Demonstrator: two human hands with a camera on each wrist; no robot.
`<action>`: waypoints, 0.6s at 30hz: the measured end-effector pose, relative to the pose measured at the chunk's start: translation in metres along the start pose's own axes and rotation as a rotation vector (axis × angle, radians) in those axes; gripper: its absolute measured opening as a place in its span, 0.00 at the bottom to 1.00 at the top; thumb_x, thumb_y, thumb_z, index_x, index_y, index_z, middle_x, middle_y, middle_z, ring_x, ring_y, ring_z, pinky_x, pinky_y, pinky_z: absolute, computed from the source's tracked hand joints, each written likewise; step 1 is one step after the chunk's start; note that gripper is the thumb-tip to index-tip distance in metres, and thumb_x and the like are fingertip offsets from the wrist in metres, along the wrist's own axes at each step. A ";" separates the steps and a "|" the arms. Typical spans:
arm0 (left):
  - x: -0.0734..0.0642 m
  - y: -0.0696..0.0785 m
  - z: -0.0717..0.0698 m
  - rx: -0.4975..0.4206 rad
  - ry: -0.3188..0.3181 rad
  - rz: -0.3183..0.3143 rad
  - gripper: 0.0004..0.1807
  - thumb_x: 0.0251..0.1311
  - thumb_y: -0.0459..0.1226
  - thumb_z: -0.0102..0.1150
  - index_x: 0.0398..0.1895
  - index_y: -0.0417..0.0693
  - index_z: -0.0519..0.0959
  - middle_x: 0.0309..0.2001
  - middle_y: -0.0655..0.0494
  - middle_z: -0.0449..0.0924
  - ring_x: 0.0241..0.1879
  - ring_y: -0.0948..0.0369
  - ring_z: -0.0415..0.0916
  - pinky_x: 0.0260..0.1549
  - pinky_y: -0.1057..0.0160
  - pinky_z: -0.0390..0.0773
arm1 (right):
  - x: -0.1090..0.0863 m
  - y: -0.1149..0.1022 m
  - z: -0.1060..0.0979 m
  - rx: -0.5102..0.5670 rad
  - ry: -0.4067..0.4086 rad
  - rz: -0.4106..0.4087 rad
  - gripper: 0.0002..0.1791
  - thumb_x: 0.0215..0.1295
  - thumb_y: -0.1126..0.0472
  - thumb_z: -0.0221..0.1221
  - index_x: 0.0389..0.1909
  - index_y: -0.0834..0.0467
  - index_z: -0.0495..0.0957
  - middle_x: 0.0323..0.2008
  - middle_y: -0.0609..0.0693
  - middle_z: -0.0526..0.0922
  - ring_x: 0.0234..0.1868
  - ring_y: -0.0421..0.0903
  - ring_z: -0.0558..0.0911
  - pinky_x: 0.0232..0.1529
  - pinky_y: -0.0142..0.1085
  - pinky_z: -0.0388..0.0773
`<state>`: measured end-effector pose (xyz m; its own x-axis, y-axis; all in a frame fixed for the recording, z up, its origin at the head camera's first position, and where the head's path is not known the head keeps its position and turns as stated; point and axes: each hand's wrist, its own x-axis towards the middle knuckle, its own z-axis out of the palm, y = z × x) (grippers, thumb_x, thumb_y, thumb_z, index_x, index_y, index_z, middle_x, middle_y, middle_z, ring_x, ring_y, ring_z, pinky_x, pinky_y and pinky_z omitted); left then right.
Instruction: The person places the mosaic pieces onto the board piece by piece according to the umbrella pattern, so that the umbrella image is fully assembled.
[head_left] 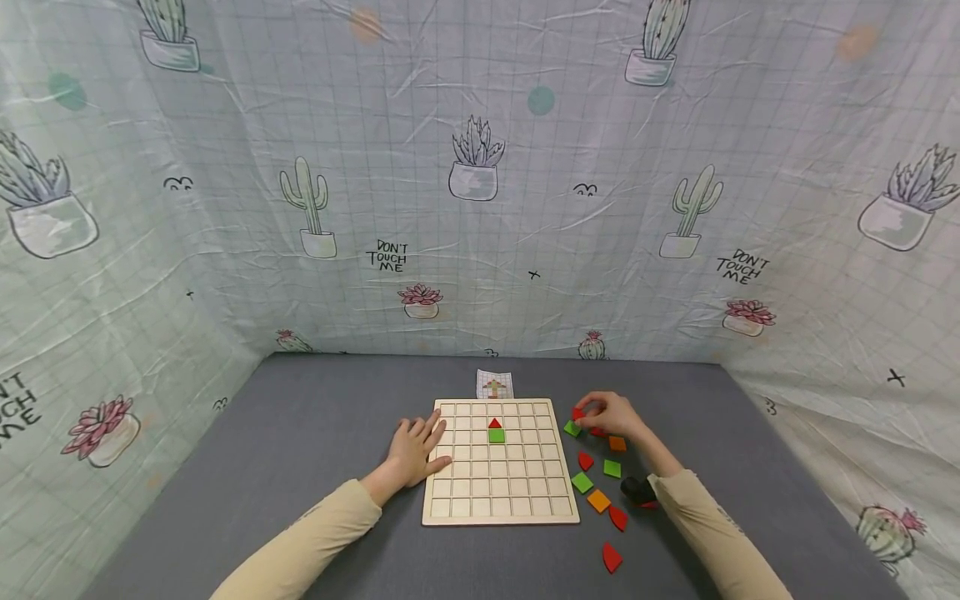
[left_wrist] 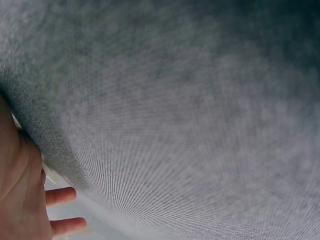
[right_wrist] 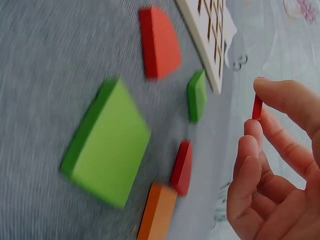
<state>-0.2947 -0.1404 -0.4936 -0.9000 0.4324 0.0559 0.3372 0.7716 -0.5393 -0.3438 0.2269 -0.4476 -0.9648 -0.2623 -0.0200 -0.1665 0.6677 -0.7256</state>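
Observation:
A pale wooden grid board [head_left: 480, 489] lies on the grey table, with a red triangle [head_left: 495, 423] directly above a green square [head_left: 497, 436] in its upper part. My left hand [head_left: 409, 452] rests on the board's left edge, fingers spread; the left wrist view shows its palm [left_wrist: 20, 185] and two fingertips. Just right of the board's upper corner, my right hand [head_left: 611, 415] pinches a small red piece [right_wrist: 257, 107] between thumb and fingertips. Seen edge-on in the right wrist view, its full shape is hidden. A green square [head_left: 572, 428] lies under those fingers.
Loose pieces lie right of the board: green squares [head_left: 612, 468], orange squares [head_left: 598, 501] and red rounded-edge pieces [head_left: 612, 557]. A black object [head_left: 634, 490] sits beside the right sleeve. Behind the board is a small pattern card [head_left: 495, 384]. A cactus-print curtain [head_left: 480, 250] encloses the table.

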 end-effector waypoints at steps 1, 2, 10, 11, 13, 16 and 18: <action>0.000 0.000 0.000 0.004 -0.002 0.000 0.39 0.58 0.66 0.19 0.67 0.59 0.56 0.68 0.59 0.52 0.53 0.59 0.63 0.46 0.56 0.62 | 0.000 -0.003 0.002 0.005 -0.006 -0.009 0.15 0.50 0.59 0.64 0.39 0.61 0.78 0.23 0.57 0.81 0.19 0.47 0.75 0.21 0.35 0.70; 0.000 0.000 -0.001 0.007 -0.006 -0.001 0.39 0.58 0.66 0.19 0.67 0.59 0.56 0.68 0.59 0.52 0.53 0.60 0.63 0.47 0.56 0.62 | 0.000 -0.005 0.004 0.011 -0.013 -0.016 0.15 0.50 0.60 0.64 0.39 0.61 0.78 0.24 0.59 0.81 0.19 0.48 0.75 0.21 0.35 0.69; -0.005 -0.002 -0.016 -0.082 -0.013 0.005 0.37 0.60 0.64 0.25 0.66 0.55 0.58 0.67 0.57 0.55 0.53 0.58 0.63 0.49 0.55 0.61 | -0.002 -0.022 0.019 0.007 -0.042 -0.088 0.14 0.50 0.60 0.64 0.37 0.61 0.78 0.23 0.55 0.81 0.20 0.53 0.74 0.19 0.33 0.65; -0.005 -0.002 -0.017 -0.085 -0.015 0.004 0.37 0.60 0.64 0.25 0.66 0.55 0.57 0.67 0.57 0.55 0.53 0.58 0.63 0.49 0.55 0.61 | -0.001 -0.024 0.022 0.003 -0.040 -0.097 0.14 0.49 0.60 0.65 0.37 0.61 0.78 0.23 0.54 0.81 0.21 0.53 0.75 0.19 0.33 0.66; -0.007 -0.003 -0.018 -0.076 -0.014 0.003 0.37 0.60 0.64 0.22 0.66 0.55 0.56 0.68 0.57 0.54 0.53 0.58 0.63 0.49 0.55 0.61 | -0.001 -0.028 0.026 -0.009 -0.039 -0.113 0.13 0.49 0.60 0.65 0.36 0.60 0.78 0.22 0.53 0.80 0.21 0.50 0.75 0.20 0.33 0.66; -0.009 -0.004 -0.023 -0.068 -0.028 0.003 0.37 0.60 0.64 0.24 0.65 0.55 0.58 0.67 0.57 0.55 0.53 0.59 0.63 0.48 0.55 0.61 | 0.000 -0.033 0.033 -0.035 -0.051 -0.143 0.12 0.49 0.60 0.65 0.35 0.59 0.79 0.21 0.53 0.79 0.20 0.45 0.73 0.20 0.32 0.66; -0.009 -0.004 -0.023 -0.065 -0.025 0.003 0.37 0.60 0.64 0.23 0.65 0.54 0.58 0.67 0.57 0.55 0.53 0.59 0.63 0.48 0.55 0.61 | 0.001 -0.035 0.038 -0.059 -0.064 -0.165 0.12 0.50 0.60 0.64 0.35 0.59 0.79 0.21 0.52 0.79 0.20 0.42 0.72 0.21 0.32 0.65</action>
<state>-0.2812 -0.1363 -0.4725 -0.9054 0.4232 0.0333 0.3560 0.7997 -0.4835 -0.3316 0.1768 -0.4489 -0.9089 -0.4139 0.0512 -0.3350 0.6515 -0.6807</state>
